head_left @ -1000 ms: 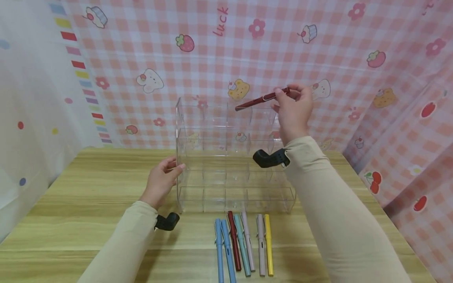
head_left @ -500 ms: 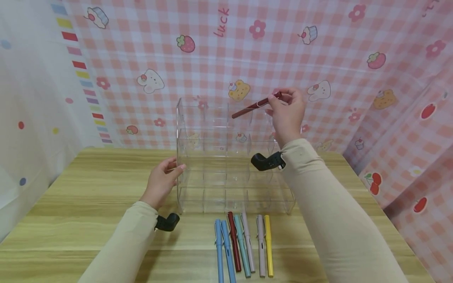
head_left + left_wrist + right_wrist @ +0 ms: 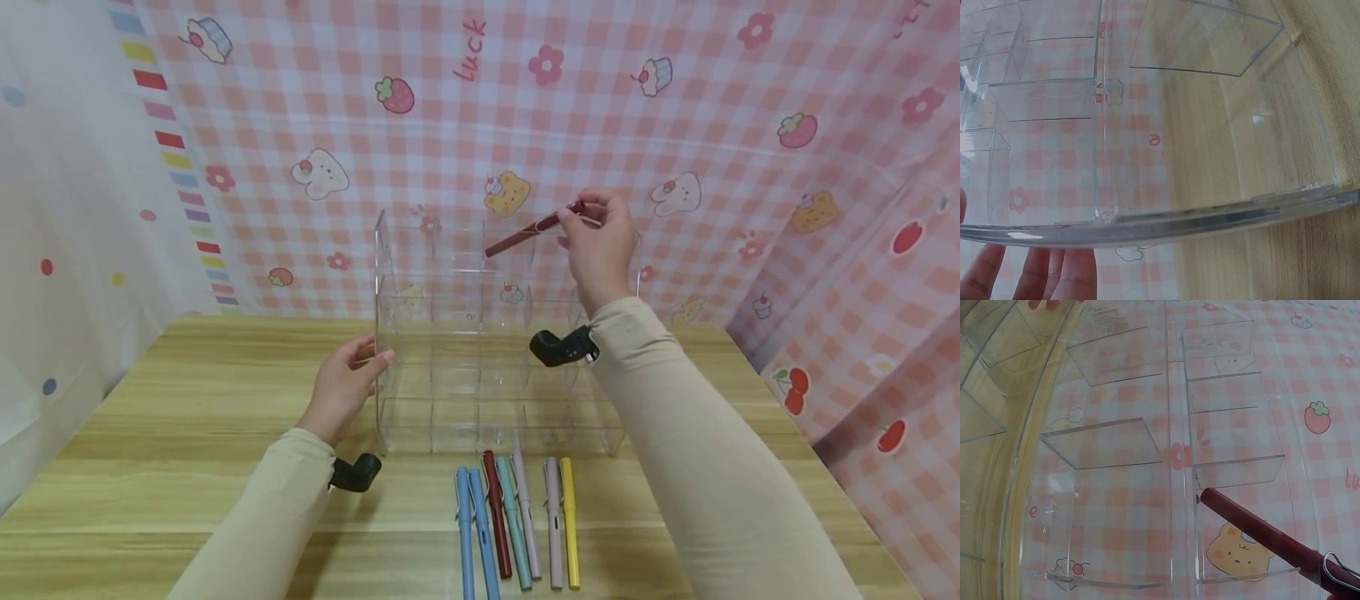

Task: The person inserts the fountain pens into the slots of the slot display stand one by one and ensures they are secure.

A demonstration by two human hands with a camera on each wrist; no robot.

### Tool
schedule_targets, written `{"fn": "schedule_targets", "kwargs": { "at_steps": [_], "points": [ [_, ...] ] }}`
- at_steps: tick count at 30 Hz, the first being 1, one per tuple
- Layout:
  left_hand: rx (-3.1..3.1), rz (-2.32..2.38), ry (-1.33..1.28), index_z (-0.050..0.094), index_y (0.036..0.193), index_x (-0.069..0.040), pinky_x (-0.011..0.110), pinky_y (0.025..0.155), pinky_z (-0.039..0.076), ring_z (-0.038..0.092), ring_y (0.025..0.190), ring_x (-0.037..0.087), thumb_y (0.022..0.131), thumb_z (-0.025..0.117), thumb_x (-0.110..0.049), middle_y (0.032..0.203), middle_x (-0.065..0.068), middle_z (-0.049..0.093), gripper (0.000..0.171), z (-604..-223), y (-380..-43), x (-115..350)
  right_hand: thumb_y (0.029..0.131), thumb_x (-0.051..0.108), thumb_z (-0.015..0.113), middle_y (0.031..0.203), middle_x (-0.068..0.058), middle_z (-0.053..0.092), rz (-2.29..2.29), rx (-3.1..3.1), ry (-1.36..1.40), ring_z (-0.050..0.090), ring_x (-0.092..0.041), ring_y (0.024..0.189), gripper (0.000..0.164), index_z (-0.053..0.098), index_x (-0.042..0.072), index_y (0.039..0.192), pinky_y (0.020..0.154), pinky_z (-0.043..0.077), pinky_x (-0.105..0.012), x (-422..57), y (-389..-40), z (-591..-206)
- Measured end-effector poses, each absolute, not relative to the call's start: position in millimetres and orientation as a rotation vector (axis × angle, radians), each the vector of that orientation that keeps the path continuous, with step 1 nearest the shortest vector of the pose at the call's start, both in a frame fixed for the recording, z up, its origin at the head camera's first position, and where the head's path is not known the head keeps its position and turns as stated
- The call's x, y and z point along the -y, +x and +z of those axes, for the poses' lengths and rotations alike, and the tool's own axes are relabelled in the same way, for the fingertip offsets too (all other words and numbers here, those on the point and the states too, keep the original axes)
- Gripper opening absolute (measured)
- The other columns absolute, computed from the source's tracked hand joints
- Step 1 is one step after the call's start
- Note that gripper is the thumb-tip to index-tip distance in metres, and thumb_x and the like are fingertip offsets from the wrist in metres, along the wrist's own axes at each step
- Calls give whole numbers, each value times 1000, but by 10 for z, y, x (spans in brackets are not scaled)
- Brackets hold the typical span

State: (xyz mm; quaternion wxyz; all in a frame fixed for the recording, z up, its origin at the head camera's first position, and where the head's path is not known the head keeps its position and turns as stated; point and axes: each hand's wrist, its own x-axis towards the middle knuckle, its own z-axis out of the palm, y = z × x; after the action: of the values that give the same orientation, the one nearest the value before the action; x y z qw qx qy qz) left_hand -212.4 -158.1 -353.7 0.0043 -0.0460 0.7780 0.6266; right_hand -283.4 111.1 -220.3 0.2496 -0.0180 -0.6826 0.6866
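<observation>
Wood-grain table, pink gingham backdrop: right hand pinches red pen, long axis slanting down-left; left hand grips clear rack.

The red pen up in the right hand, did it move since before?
Yes. In the head view, the red pen in the right hand has gone left and lower against the clear rack.

Upper-centre pen dark red. Rack clear. Lower centre, left to right: two blue pens, dark red pen, teal pen, two pale lilac pens, yellow pen. Sleeves beige, surface yellowish woodgrain, backdrop pink-white gingham with cartoon prints.
</observation>
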Motion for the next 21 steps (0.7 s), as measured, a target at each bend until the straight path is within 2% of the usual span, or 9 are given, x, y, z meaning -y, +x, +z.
{"fn": "schedule_targets", "kwargs": {
  "at_steps": [5, 14, 21],
  "points": [
    [-2433, 1967, -138, 34, 149, -5, 46, 100, 45, 46, 126, 32, 99, 56, -24, 142, 19, 43, 58, -3523, -2113, 1581, 91, 0, 62, 107, -6, 56, 1870, 1862, -45, 62, -17, 97, 26, 54, 4, 116, 82, 55, -33, -1097, -2851, -2220],
    [-2431, 1971, -133, 34, 149, -6, 48, 101, 44, 47, 126, 33, 99, 56, -24, 142, 19, 43, 57, -3528, -2118, 1591, 91, 5, 65, 110, -6, 55, 1877, 1894, -12, 61, -17, 102, 30, 53, 7, 119, 84, 54, -33, -1116, -2804, -2217],
    [-2436, 1972, -133, 34, 149, -4, 47, 100, 45, 47, 126, 34, 99, 56, -23, 142, 20, 43, 58, -3533, -2126, 1579, 88, 3, 69, 106, -4, 56, 1914, 1783, 67, 62, -16, 98, 34, 54, 6, 118, 75, 53, -22, -1181, -2700, -2232]
  ]
}}
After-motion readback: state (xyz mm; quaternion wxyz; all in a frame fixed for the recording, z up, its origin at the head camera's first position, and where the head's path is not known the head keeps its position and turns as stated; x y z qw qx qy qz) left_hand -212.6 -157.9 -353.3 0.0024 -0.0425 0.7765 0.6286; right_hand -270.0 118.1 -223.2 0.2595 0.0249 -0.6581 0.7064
